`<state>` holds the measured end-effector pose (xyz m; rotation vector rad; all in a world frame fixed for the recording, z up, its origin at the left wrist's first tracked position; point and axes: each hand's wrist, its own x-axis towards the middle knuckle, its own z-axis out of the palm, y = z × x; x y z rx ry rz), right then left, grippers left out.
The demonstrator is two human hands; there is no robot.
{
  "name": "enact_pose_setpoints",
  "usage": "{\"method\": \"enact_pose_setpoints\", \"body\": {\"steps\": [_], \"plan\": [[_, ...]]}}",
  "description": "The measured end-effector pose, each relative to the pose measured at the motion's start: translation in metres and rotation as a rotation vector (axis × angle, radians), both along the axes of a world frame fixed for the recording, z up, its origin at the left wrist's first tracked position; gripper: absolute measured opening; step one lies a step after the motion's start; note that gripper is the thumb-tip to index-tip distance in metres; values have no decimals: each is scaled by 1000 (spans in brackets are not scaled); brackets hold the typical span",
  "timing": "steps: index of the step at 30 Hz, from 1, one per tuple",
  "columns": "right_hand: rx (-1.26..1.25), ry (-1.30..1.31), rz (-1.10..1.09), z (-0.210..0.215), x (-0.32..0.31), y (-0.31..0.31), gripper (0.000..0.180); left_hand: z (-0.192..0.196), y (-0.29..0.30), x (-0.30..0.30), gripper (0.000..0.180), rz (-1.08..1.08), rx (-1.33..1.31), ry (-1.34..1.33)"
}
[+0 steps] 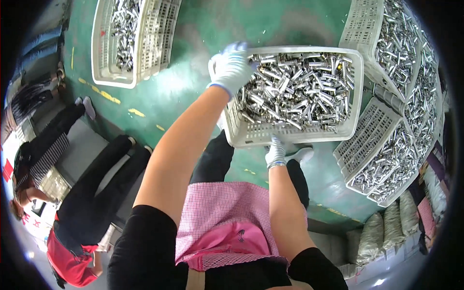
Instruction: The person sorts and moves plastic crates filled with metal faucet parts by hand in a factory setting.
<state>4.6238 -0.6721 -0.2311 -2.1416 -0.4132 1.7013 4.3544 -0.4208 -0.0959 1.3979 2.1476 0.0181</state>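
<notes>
A white plastic crate with slotted walls sits before me, heaped with short shiny metal tubes or fittings. My left hand, in a white knit glove with a blue cuff, is closed on the rim at the crate's far-left corner. At the near long side, my right hand, gloved alike, has its fingers at the crate's wall just under the rim; they look closed on it, though the wall partly hides them.
Stacked crates of similar metal parts crowd the right side. Another crate stands far left on the green floor. People in dark trousers are at the left. Several full sacks stand at lower right.
</notes>
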Motion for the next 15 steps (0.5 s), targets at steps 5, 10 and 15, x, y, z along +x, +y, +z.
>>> {"method": "enact_pose_setpoints", "body": {"steps": [5,10,15], "plan": [[-199,43,-390,50,-52,51,51,-38,38,11,45,-285,-42,43],[-170,-4,-300,40,-13,49,50,-54,33,34,20,-246,-41,174],[27,-124,-353,-9,91,47,56,-59,1,64,22,-153,-84,87]]}}
